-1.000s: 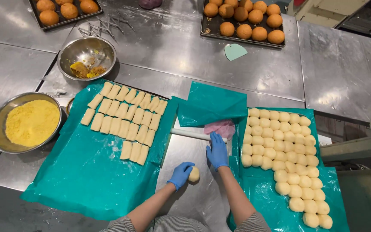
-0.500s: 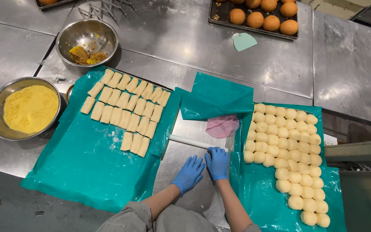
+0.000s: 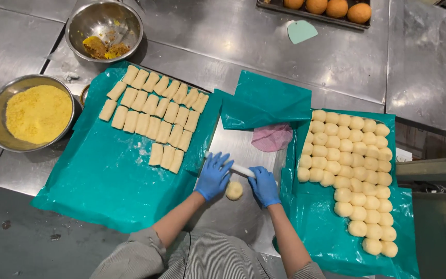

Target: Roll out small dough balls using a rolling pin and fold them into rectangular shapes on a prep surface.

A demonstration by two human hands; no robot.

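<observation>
Dough ball rests on the steel table, between both gloved hands. Left hand lies flat, fingers spread, on the white rolling pin. Right hand presses the pin's other end, palm down.

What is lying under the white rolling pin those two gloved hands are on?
Just in front of the rolling pin, between the left hand and right hand, a small dough ball sits on the steel table. The hands cover the pin's ends.
</observation>
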